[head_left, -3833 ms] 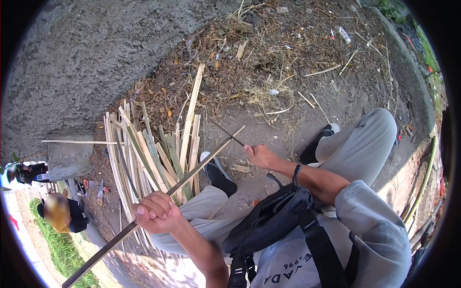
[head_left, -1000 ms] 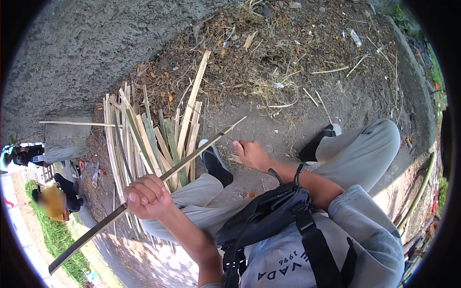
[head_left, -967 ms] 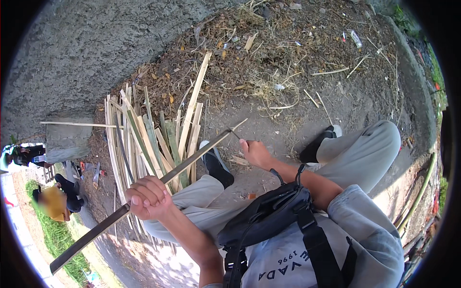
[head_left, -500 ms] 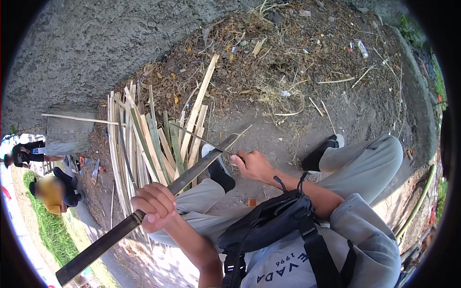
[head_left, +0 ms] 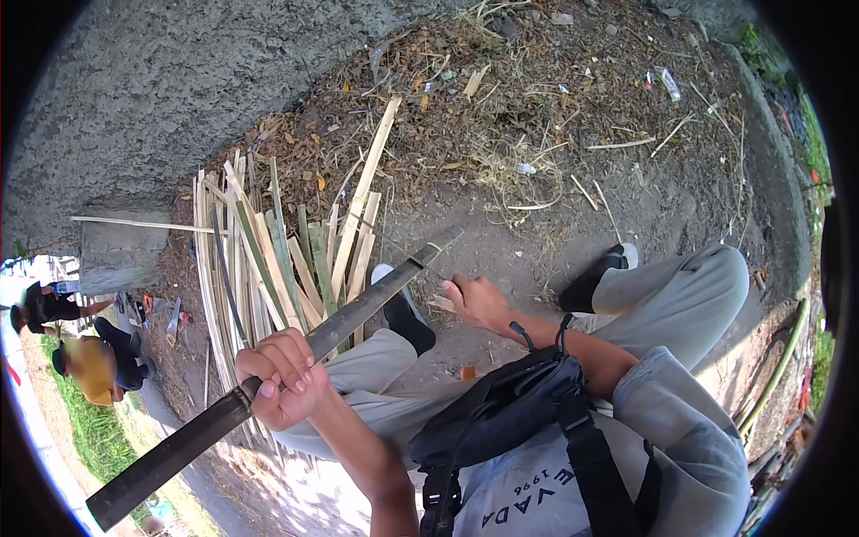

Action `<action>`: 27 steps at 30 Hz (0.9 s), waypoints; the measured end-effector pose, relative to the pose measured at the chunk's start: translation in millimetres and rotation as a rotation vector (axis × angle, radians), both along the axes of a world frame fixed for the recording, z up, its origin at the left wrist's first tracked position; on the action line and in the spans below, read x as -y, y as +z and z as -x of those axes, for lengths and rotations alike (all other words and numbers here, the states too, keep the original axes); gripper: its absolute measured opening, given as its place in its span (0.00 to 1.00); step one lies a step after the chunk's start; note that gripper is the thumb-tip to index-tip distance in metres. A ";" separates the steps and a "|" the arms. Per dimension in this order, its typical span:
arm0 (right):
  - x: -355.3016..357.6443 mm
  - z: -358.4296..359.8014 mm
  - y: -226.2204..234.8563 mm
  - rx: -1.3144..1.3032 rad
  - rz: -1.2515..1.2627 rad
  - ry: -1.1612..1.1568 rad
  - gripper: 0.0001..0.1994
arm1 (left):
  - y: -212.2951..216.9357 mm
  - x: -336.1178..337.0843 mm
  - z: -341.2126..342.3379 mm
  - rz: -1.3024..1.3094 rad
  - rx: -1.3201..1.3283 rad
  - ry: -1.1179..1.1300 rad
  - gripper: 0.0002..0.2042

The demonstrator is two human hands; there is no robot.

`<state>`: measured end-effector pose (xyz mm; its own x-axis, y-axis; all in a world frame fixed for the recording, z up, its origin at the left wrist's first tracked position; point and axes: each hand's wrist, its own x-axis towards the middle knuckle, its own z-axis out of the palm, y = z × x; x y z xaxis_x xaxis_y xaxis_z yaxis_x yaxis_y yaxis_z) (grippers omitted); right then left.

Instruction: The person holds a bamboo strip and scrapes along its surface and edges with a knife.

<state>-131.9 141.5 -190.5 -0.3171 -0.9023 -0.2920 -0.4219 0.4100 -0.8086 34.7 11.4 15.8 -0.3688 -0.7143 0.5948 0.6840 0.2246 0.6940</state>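
Observation:
A long dark bamboo pole (head_left: pixel 358 315) slants across in front of me, from the lower left to the middle. My left hand (head_left: pixel 284 378) is closed around it, just above a ringed joint. Near the pole's far end, my right hand (head_left: pixel 483 304) is curled closed. It seems to hold a long knife (head_left: pixel 385 239), visible only as a thin dark line crossing the pole near a notched joint. The knife's handle is mostly hidden in the fingers. Behind the pole lies a pile of split bamboo strips (head_left: pixel 268 246), pale and green, partly covered by it.
A black waist bag (head_left: pixel 492 407) hangs at my middle, between my bent legs. A rough grey wall (head_left: pixel 179 89) stands at the upper left. Dry leaves and shavings cover the far ground. A clear bottle (head_left: pixel 670 86) lies there. Tools, including a handsaw (head_left: pixel 174 322), and two people (head_left: pixel 89 367) are at left.
The knife's crossing point has shifted toward the pole's far end. My right hand has moved slightly right. The near end of the pole has swung a little left in my left hand.

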 end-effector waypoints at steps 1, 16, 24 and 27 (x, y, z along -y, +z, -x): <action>-5.9 7.1 -40.9 0.025 -0.125 -0.098 0.27 | -1.0 -1.2 2.3 -0.023 -0.017 0.022 0.07; -17.4 16.7 -76.3 0.089 -0.134 -0.222 0.26 | -2.9 -11.8 19.3 -0.113 -0.051 0.352 0.09; 2.5 -3.7 -12.6 0.141 0.097 -0.178 0.26 | -1.7 -14.3 19.6 -0.075 -0.020 0.366 0.09; -3.7 -6.6 -0.2 0.189 0.108 -0.090 0.26 | -5.0 -7.9 8.4 -0.126 -0.040 0.366 0.09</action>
